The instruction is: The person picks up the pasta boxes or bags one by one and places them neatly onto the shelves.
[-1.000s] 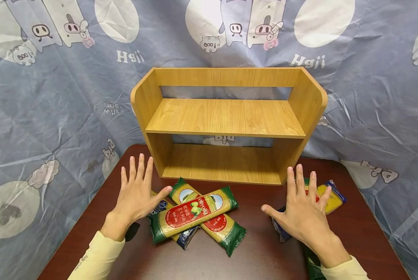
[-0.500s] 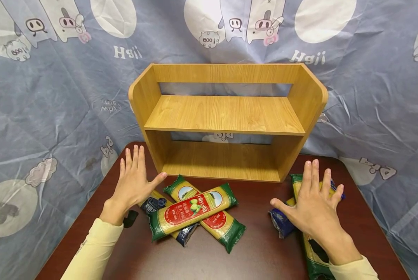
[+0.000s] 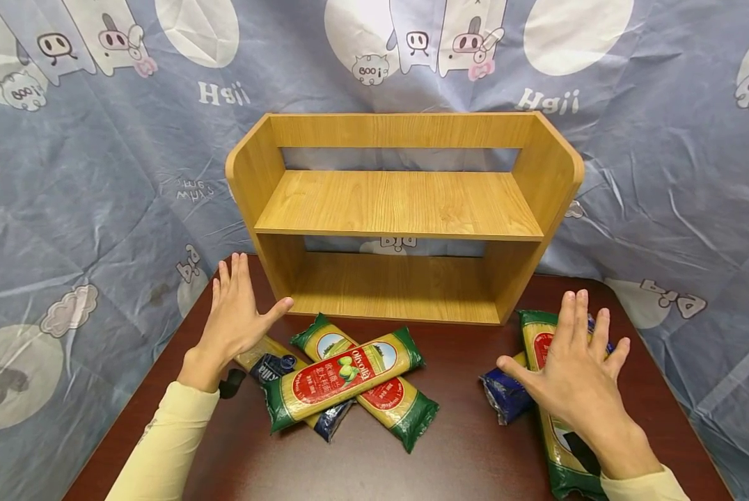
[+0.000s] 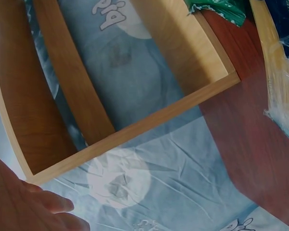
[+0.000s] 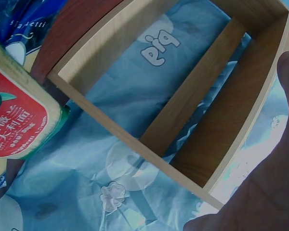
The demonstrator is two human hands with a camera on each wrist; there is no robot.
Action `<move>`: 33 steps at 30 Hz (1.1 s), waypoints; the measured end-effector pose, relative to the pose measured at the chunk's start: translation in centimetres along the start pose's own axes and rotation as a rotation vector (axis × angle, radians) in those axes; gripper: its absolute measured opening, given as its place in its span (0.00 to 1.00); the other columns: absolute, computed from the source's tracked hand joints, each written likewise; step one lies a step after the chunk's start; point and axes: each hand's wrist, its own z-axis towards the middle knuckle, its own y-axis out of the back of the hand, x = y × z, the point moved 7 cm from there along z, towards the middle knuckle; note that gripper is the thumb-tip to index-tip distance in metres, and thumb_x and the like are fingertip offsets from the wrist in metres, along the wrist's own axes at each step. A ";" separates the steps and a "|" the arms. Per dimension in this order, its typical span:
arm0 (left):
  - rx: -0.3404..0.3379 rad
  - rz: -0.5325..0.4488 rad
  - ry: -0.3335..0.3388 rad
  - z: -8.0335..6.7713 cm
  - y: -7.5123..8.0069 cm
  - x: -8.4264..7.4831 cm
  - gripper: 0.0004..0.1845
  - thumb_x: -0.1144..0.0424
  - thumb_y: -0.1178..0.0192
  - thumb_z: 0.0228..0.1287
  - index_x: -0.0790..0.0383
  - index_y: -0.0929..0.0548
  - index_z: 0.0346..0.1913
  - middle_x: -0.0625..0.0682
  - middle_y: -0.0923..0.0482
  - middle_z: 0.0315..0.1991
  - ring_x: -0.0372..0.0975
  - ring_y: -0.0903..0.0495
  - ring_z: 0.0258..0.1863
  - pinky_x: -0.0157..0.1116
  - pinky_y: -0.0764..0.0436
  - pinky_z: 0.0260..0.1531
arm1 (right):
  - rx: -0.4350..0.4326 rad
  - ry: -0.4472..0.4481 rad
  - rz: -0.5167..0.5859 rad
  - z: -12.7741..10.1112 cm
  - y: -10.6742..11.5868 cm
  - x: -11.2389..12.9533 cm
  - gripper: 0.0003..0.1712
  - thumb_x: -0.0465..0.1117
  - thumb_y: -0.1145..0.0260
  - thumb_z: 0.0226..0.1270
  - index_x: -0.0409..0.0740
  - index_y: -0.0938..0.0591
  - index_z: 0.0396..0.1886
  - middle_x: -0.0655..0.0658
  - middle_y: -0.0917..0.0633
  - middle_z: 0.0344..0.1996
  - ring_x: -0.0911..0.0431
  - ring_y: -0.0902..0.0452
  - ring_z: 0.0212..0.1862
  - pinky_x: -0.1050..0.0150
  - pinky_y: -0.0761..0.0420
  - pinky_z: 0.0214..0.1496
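At the far edge of the dark red counter (image 3: 450,459) stands a two-tier wooden shelf (image 3: 399,209), and both of its boards are bare: nothing has gone in yet. All the pasta packets lie on the counter in front of it, so by my judgement the work is at its very start, with every packet left to be handled.

Toward 7 o'clock from the shelf lies a crossed heap: a green-ended packet with a red label (image 3: 343,379) on top, a second green packet (image 3: 374,393) slanting beneath it, and a blue-ended packet (image 3: 287,372) under both. Toward 5 o'clock from the shelf lie a long green packet (image 3: 553,417) running nearly toward the viewer and a blue packet (image 3: 506,396) crossing under it, with a bit of another blue end just showing past the fingers.

Left hand (image 3: 237,323) is spread flat with straight fingers, holding nothing, hovering over the counter beside the shelf's left foot, at 10 o'clock from the crossed heap. Right hand (image 3: 578,379) is likewise flat and wide, grasping nothing, poised above the right-hand packets; whether the palm touches them I cannot tell. The wrist views show mostly the shelf frame and the printed backdrop cloth (image 3: 86,181).
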 end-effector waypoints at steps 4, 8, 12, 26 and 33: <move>-0.005 -0.078 0.027 0.5 0.1 0.4 0.65 0.29 0.43 0.64 0.65 0.71 0.80 0.64 0.72 0.81 0.57 0.76 0.78 0.60 0.64 0.72 | 0.011 -0.018 0.042 -0.3 -0.1 -0.6 0.81 0.75 0.32 0.54 0.40 0.76 0.79 0.40 0.79 0.78 0.30 0.86 0.75 0.24 0.81 0.62; -0.011 -0.206 0.065 1.2 -0.1 1.1 0.65 0.32 0.41 0.65 0.61 0.76 0.79 0.64 0.75 0.81 0.58 0.73 0.78 0.62 0.59 0.72 | 0.018 -0.039 0.098 -0.7 -0.5 -1.3 0.80 0.73 0.31 0.56 0.41 0.77 0.79 0.38 0.77 0.79 0.27 0.83 0.75 0.23 0.77 0.64; -0.025 -0.310 0.090 1.8 -0.5 1.8 0.63 0.34 0.41 0.67 0.57 0.78 0.79 0.64 0.75 0.81 0.62 0.65 0.78 0.64 0.53 0.70 | 0.007 -0.057 0.132 -1.1 -0.8 -2.2 0.79 0.71 0.31 0.58 0.39 0.76 0.79 0.34 0.74 0.79 0.23 0.77 0.74 0.22 0.71 0.65; -0.137 -0.414 0.057 3.3 -0.8 2.9 0.64 0.38 0.35 0.63 0.55 0.73 0.81 0.58 0.68 0.82 0.52 0.61 0.80 0.56 0.52 0.73 | 0.016 -0.131 0.231 -2.1 -1.7 -4.1 0.79 0.67 0.29 0.60 0.38 0.79 0.77 0.14 0.61 0.73 0.17 0.64 0.71 0.25 0.62 0.69; -0.132 -0.465 0.070 4.9 -0.5 3.5 0.61 0.38 0.37 0.66 0.58 0.69 0.81 0.58 0.64 0.82 0.49 0.59 0.80 0.54 0.51 0.74 | 0.050 -0.232 0.354 -2.6 -2.9 -5.4 0.79 0.65 0.29 0.62 0.41 0.84 0.75 0.19 0.64 0.76 0.18 0.62 0.72 0.23 0.53 0.65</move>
